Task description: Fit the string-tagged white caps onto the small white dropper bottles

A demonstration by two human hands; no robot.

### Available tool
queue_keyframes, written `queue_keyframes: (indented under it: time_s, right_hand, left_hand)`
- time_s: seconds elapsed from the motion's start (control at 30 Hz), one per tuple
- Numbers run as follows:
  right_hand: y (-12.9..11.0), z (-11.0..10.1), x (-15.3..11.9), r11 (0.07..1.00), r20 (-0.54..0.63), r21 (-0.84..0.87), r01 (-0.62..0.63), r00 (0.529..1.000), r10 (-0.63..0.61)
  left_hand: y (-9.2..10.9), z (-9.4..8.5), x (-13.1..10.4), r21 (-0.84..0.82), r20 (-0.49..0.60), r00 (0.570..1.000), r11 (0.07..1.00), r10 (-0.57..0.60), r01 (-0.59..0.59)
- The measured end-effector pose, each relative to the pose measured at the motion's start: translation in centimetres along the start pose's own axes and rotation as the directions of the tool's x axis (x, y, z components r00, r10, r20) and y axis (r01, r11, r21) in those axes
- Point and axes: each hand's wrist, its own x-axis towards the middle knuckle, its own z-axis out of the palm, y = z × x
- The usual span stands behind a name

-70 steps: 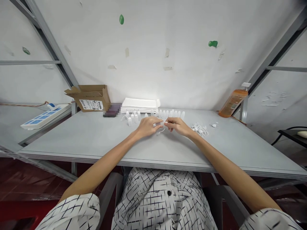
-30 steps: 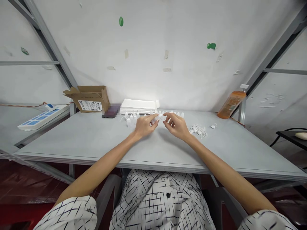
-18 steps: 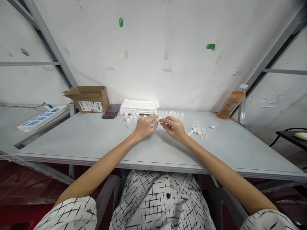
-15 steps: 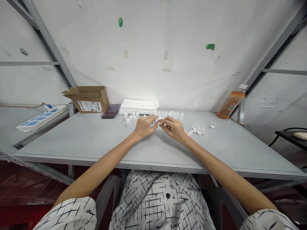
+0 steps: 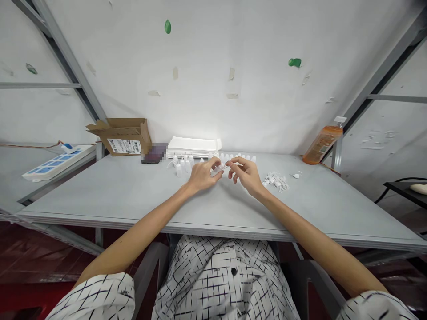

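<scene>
My left hand (image 5: 202, 175) is closed around a small translucent white dropper bottle (image 5: 217, 169), which lies tilted between thumb and fingers. At the bottle's tip, the thumb and forefinger of my right hand (image 5: 247, 175) are pinched together; whatever sits between them is too small to make out. Several similar small white bottles (image 5: 182, 167) stand left of my left hand. A row of more white bottles (image 5: 248, 158) runs behind my right hand, partly hidden by it. Right of that hand lies a loose pile of small white caps with thin straps (image 5: 276, 181).
On the grey table (image 5: 133, 200) a cardboard box (image 5: 128, 135), a dark phone-like object (image 5: 151, 156) and a stack of white trays (image 5: 191, 146) stand along the wall. An orange drink bottle (image 5: 322, 144) leans at the back right. A power strip (image 5: 60, 162) lies far left.
My right hand has shifted slightly right and up, with its fingers turned toward the bottle's tip. The left hand still holds the bottle, its fingers slightly more open around it.
</scene>
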Motion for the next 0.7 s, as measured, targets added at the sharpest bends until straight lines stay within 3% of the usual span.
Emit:
queue_keyframes:
  time_s: [0.23, 0.5, 0.7]
  right_hand:
    - [-0.81, -0.15, 0.22, 0.964, 0.009, 0.191, -0.186, 0.982, 0.187]
    - [-0.62, -0.22, 0.36, 0.964, 0.025, 0.206, -0.168, 0.986, 0.166]
    - [-0.42, -0.35, 0.5, 0.948, 0.055, 0.25, -0.197, 0.98, 0.19]
  left_hand:
    - [-0.31, 0.19, 0.15, -0.213, 0.023, 0.999, 0.976, -0.039, 0.043]
    - [-0.09, 0.35, 0.27, -0.289, 0.016, 1.0, 0.957, 0.022, -0.016]
    - [0.48, 0.39, 0.03, -0.368, 0.088, 0.995, 0.927, -0.04, 0.07]
